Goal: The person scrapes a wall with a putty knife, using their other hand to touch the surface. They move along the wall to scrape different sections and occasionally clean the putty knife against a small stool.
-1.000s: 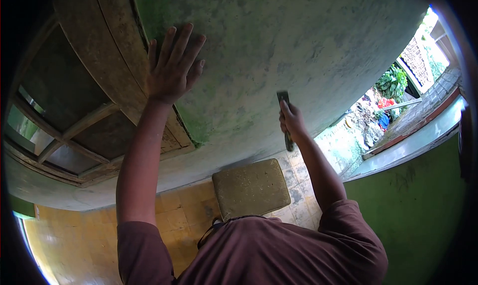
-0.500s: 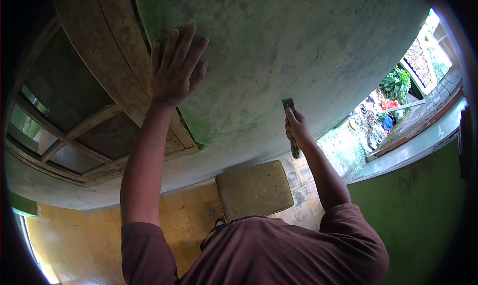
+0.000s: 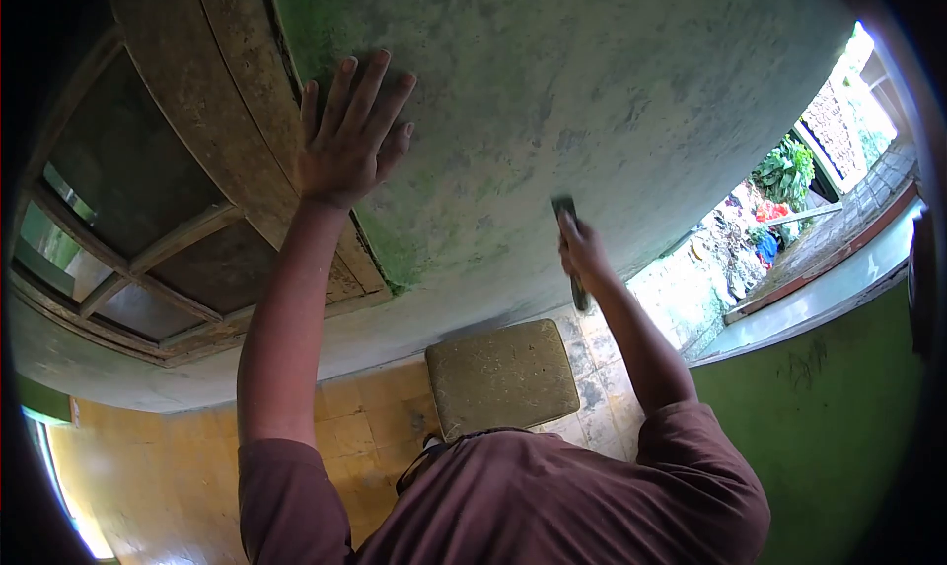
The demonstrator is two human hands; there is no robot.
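My left hand (image 3: 345,146) lies with fingers spread against the mottled green and grey wall (image 3: 513,91), beside the wooden window frame (image 3: 212,101). In my right hand (image 3: 586,254) is a scraper (image 3: 563,208), gripped round its handle. Its flat dark blade points up at the wall and overlaps it in this view. The lower end of the handle sticks out below my fist. Much of the wall's green paint looks patchy, with more of it left near the window corner.
A square padded stool (image 3: 503,377) stands low in front of me on the tiled floor (image 3: 335,437). At the left are window panes (image 3: 138,160) with wooden bars. An opening on the right shows plants (image 3: 786,165) and rubble outside, above a green wall (image 3: 819,407).
My right hand and the scraper have shifted slightly left, and the scraper has tilted a little. My left hand stays where it was on the wall.
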